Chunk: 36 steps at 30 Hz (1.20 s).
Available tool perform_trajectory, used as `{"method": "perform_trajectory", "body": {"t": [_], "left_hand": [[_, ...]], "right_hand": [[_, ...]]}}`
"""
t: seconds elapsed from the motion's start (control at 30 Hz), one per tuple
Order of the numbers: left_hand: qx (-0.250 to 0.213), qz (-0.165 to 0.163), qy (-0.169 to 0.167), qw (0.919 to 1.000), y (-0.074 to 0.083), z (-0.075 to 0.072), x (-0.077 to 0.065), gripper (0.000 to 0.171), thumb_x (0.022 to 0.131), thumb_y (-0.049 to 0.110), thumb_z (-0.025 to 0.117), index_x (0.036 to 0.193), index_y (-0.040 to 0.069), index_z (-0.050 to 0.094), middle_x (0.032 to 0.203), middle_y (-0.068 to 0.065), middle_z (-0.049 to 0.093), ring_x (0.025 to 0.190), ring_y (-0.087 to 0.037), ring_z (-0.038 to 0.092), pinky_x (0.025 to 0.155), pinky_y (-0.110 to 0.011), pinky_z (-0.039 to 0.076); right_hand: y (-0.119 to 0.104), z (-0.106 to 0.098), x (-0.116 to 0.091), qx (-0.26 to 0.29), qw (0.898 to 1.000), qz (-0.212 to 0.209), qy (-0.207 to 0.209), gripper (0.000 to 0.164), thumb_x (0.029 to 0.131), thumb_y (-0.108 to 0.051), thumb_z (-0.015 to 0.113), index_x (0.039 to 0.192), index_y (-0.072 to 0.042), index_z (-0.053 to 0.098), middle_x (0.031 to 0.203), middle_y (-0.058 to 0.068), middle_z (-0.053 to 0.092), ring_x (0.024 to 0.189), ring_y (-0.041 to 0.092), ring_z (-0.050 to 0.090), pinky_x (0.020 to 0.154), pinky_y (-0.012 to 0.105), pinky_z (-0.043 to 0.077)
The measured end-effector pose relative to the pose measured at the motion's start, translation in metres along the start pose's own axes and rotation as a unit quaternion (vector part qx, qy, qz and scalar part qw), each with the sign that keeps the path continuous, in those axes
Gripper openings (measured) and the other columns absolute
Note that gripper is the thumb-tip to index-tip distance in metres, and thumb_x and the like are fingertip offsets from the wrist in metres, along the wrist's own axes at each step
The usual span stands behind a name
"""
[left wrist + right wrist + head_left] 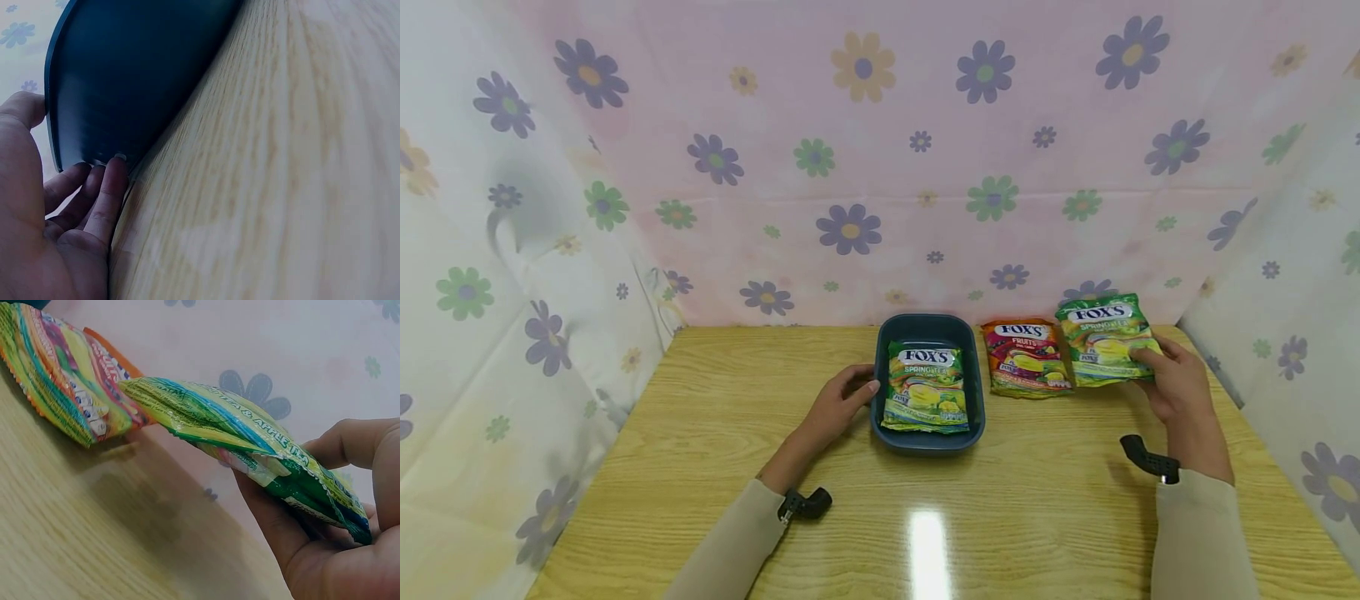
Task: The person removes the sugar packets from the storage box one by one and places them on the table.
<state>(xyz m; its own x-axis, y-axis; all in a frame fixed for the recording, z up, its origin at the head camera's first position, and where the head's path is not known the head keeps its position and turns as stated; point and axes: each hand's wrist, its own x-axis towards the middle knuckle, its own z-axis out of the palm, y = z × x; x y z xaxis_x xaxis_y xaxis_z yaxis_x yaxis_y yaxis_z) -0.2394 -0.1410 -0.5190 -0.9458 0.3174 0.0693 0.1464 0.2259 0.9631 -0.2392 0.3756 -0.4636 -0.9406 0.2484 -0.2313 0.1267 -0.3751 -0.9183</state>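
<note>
A green candy packet (1108, 342) marked FOX'S Spring Tea is tilted up off the table in my right hand (1180, 379). The thumb lies on its front and the fingers are behind it, a pinch along one edge also seen in the right wrist view. Beside it, a red-orange Fruits packet (1026, 358) lies on the table. My left hand (835, 404) touches the left side of a dark blue tub (928, 443); its fingertips rest against the outer wall (125, 94). Inside the tub lies another green Spring Tea packet (925, 392); whether more lie beneath is hidden.
The wooden table (745, 392) runs back to a flowered cloth (790, 208) that hangs behind and at both sides. A bright reflection shows on the table's near part. Black wrist mounts (808, 503) sit on both wrists.
</note>
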Motion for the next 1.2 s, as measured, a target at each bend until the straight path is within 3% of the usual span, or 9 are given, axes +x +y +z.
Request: {"method": "perform_trajectory", "body": {"t": [0.2, 0.43, 0.9, 1.2], "left_hand": [[-0.005, 0.000, 0.000, 1.0000, -0.001, -0.001, 0.000, 0.047, 0.111, 0.029, 0.060, 0.151, 0.003, 0.055, 0.141, -0.020, 0.064, 0.127, -0.032, 0.063, 0.102, -0.045, 0.055], [-0.002, 0.001, 0.003, 1.0000, -0.002, -0.001, 0.000, 0.047, 0.111, 0.027, 0.061, 0.150, 0.003, 0.055, 0.142, -0.020, 0.063, 0.127, -0.034, 0.062, 0.105, -0.049, 0.053], [-0.001, -0.015, 0.005, 0.9999, -0.002, 0.002, 0.003, 0.048, 0.111, 0.019, 0.058, 0.152, -0.004, 0.051, 0.144, -0.027, 0.060, 0.130, -0.039, 0.060, 0.106, -0.049, 0.052], [-0.002, 0.002, 0.004, 1.0000, -0.004, 0.000, 0.002, 0.048, 0.111, 0.026, 0.061, 0.152, 0.002, 0.054, 0.141, -0.021, 0.063, 0.126, -0.034, 0.063, 0.103, -0.047, 0.054]], "right_hand": [[0.005, -0.004, 0.003, 0.009, 1.000, 0.011, 0.028, 0.087, 0.100, -0.005, 0.073, 0.170, -0.009, 0.021, 0.102, -0.012, 0.064, 0.084, 0.002, 0.070, 0.069, 0.021, 0.061], [0.011, -0.008, 0.007, -0.026, 0.997, 0.026, 0.070, 0.083, 0.100, -0.011, 0.074, 0.169, -0.010, 0.028, 0.115, -0.011, 0.056, 0.091, 0.000, 0.061, 0.070, 0.018, 0.058], [0.022, -0.017, 0.013, -0.042, 0.995, 0.044, 0.082, 0.082, 0.099, -0.010, 0.075, 0.168, -0.011, 0.030, 0.112, -0.010, 0.057, 0.088, 0.000, 0.062, 0.067, 0.019, 0.059], [0.025, -0.018, 0.016, -0.077, 0.993, 0.036, 0.088, 0.079, 0.101, -0.011, 0.071, 0.168, -0.008, 0.029, 0.108, -0.010, 0.056, 0.083, -0.002, 0.063, 0.066, 0.018, 0.058]]}}
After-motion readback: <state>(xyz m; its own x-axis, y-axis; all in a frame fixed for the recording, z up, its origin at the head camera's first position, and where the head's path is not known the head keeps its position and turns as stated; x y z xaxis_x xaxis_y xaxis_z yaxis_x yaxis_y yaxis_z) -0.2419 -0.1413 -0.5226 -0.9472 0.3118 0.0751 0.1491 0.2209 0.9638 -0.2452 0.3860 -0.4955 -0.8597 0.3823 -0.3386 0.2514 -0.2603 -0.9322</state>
